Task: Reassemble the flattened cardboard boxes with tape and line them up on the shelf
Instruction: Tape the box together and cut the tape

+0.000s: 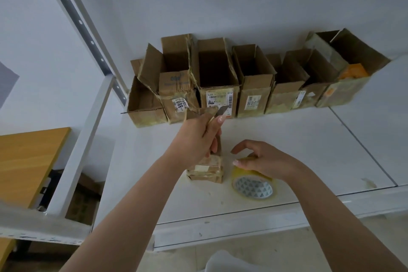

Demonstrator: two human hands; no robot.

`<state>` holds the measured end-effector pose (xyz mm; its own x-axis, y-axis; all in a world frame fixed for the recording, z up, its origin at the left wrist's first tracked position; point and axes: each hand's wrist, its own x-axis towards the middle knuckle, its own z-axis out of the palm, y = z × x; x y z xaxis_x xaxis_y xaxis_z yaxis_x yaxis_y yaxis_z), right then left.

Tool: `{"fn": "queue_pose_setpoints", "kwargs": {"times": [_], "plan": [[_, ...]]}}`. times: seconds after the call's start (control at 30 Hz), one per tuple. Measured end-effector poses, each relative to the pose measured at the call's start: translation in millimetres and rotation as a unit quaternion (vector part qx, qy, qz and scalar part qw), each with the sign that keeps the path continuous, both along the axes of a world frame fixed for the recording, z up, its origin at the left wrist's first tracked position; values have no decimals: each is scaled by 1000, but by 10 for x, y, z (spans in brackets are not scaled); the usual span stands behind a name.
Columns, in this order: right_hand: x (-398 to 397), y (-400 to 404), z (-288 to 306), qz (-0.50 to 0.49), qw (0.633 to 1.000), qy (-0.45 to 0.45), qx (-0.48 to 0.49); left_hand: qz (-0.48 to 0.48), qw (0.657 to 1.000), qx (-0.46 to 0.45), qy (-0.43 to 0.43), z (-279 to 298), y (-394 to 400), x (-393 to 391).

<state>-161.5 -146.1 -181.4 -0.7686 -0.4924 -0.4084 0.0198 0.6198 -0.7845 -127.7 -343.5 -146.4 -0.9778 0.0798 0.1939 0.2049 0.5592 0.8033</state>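
White metal shelf [287, 150] against a pale wall, head view looking down on it. Landmark: the tape roll [254, 183], yellowish, lying near the shelf's front edge with its patterned core facing up and toward the camera.

Row of assembled boxes [242, 81]: well behind the tape roll, against the wall, seven or so open-topped cartons side by side, several with shipping labels facing front. Row's long axis runs left to right along the wall; openings point up. The right-end carton holds something orange.

Small cardboard box [206, 171]: just left of the tape roll, close but apparently not touching, already wrapped in tape. It stands with its long axis about vertical; its upper part is hidden behind the hand.

Left hand [198, 137]: above and left of the tape roll, fingers curled round the top of the small box and also pinching a utility knife [220, 111], blade pointing up and right toward the row.

Right hand [262, 159]: resting on top of the tape roll, fingers loosely spread, not clearly clamped round it.

Judgement: the taping of this box looks finished or nearly so. Next move likely calls for setting knife and tape aside, then carrying the box back to join the row, opening up, label face forward.
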Motion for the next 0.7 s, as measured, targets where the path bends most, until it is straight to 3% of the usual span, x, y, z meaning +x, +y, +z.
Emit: {"fn": "queue_pose_setpoints", "kwargs": {"times": [0.23, 0.37, 0.53, 0.7], "plan": [[37, 160, 33, -73, 992, 56, -82, -55, 997, -5, -49, 152, -84, 52], [73, 215, 74, -105, 988, 68, -95, -98, 982, -99, -124, 336, -67, 44], [114, 206, 113, -125, 984, 101, -77, -169, 903, -320, -232, 610, 116, -27], [178, 215, 191, -122, 978, 163, -39, -155, 829, -462, -276, 675, 392, -156]]}}
